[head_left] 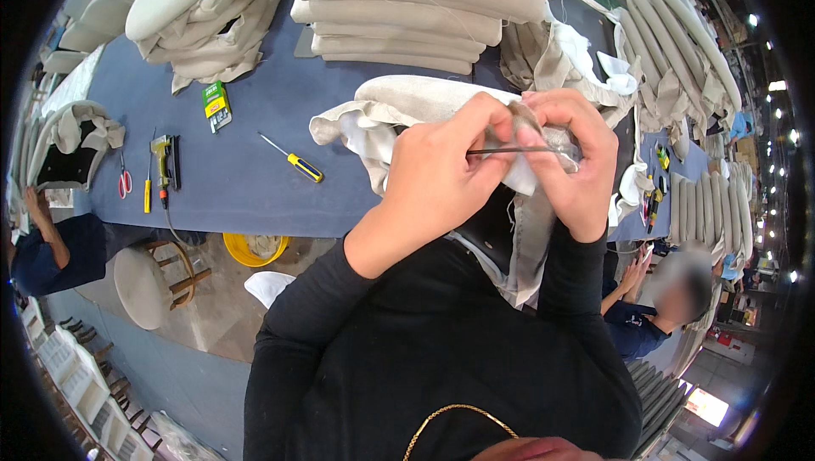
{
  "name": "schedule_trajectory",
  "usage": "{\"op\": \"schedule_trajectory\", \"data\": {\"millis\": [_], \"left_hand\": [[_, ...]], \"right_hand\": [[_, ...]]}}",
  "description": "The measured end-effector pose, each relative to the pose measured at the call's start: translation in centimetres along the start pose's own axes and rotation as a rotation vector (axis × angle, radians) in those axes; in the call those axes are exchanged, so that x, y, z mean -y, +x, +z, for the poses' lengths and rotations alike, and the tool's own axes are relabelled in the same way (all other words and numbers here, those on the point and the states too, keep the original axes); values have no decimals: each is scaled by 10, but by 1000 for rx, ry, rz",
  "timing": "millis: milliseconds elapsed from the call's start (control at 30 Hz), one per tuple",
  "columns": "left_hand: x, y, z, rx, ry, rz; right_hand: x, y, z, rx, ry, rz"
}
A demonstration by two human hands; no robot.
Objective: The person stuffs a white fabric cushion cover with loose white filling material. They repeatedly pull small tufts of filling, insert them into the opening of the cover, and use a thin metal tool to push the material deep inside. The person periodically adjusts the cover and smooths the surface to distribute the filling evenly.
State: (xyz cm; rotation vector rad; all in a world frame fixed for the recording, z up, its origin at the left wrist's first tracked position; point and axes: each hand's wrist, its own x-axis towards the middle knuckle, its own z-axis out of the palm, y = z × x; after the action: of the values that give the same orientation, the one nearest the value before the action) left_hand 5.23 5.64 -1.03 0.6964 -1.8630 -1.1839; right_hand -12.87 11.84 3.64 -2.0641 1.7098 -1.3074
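In front of my chest, my left hand (448,160) pinches one end of a thin dark strip (509,150). The fingers of my right hand (577,155) are closed on the beige fabric (556,137) at the strip's other end. Below and behind my hands is a fabric-covered padded piece (416,90) with loose beige and white cloth round its edge. Its black underside (488,236) shows beneath my wrists. My fingers partly hide the strip's ends.
On the blue-grey table (255,198) lie a yellow-handled screwdriver (303,166), a small green-and-yellow box (216,106), a staple gun (161,161) and scissors (125,182). Stacked beige cushions (407,11) stand behind. A yellow tub (255,249) sits below the edge. Other people (649,317) work on both sides.
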Motion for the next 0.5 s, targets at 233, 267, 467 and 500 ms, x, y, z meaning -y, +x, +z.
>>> {"op": "schedule_trajectory", "data": {"millis": [233,267,467,500], "left_hand": [[22,-36,-6,-54,-43,59],[24,-38,-5,-65,-21,103],[26,-31,3,-55,50,86],[28,-30,4,-69,59,96]], "right_hand": [[-12,-4,4,-133,13,105],[-12,-3,4,-138,3,110],[-11,-4,10,-182,24,139],[-10,-4,10,-188,33,142]]}}
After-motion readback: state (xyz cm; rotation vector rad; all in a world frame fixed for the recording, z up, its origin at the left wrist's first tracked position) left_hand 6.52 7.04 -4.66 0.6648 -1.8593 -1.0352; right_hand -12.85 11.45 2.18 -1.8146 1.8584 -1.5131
